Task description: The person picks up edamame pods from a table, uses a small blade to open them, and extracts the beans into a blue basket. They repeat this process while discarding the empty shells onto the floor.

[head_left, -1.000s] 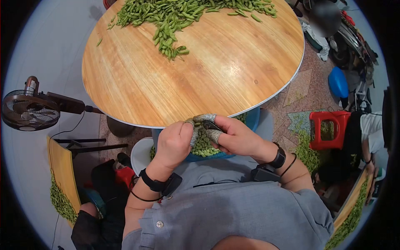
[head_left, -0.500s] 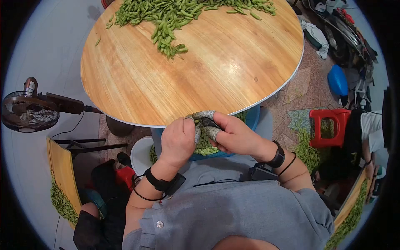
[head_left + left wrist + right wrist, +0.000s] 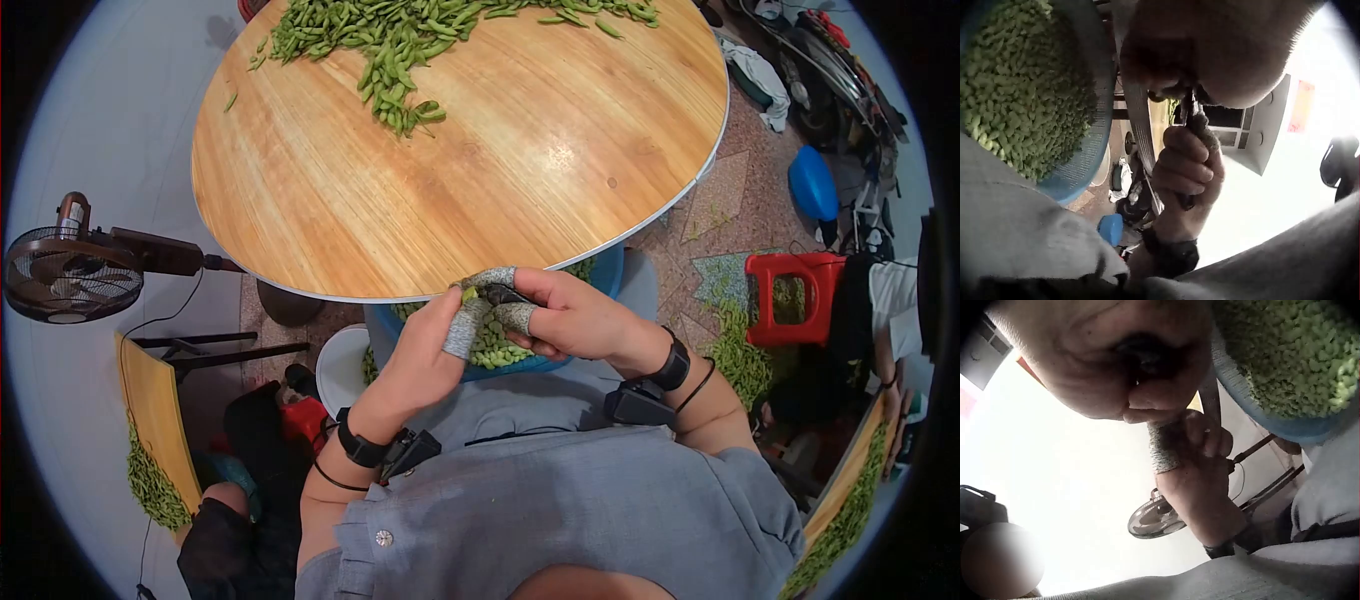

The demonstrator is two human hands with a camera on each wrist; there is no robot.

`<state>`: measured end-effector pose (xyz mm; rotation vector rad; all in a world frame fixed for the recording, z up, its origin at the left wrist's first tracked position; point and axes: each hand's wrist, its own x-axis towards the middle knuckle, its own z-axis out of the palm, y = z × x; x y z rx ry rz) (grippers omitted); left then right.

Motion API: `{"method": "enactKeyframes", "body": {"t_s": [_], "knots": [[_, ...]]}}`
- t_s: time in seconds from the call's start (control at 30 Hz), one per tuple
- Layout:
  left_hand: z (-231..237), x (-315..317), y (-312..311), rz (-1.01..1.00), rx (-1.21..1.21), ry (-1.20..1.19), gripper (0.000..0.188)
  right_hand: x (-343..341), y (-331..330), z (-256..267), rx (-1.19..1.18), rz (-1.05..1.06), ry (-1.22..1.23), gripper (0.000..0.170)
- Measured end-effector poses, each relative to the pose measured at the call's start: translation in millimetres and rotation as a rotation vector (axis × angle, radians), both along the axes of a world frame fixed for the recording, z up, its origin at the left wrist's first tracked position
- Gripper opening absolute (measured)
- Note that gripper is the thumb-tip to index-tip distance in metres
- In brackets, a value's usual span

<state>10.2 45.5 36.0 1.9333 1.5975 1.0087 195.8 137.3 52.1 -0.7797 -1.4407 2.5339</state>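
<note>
Close together over a blue basket (image 3: 612, 283) at the near table edge, both hands meet at their fingertips. My left hand (image 3: 415, 350) pinches a green soybean pod (image 3: 469, 293), mostly hidden by fingers. My right hand (image 3: 585, 315) grips a small dark tool (image 3: 1186, 201) with a metal tip, its handle end poking out below the curled fingers in the left wrist view; its exact kind I cannot tell. Grey speckled wraps (image 3: 463, 330) cover several fingertips. Shelled green soybeans (image 3: 1029, 94) fill the basket below.
A round wooden table (image 3: 480, 200) carries a heap of pods (image 3: 390, 40) at its far side. A white bucket (image 3: 340, 365) stands left of the basket, and a fan (image 3: 75, 260) farther left. To the right are a red stool (image 3: 795, 300) and pods scattered on the floor (image 3: 738, 360).
My left hand has turned so that its wrapped thumb now shows, and a yellow-green bit of pod shows at its fingertips. My right hand has barely moved and keeps its grip on the tool.
</note>
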Motion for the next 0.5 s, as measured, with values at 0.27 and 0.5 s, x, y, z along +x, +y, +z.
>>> {"method": "enactKeyframes", "body": {"t_s": [0.27, 0.5], "knots": [[3, 6, -5, 0.136, -0.37, -0.421, 0.012, 11, -9, -10, -0.006, -0.075, 0.027, 0.035], [2, 6, -7, 0.2, -0.479, -0.519, 0.011, 7, -11, -10, 0.253, -0.204, 0.063, 0.042]]}}
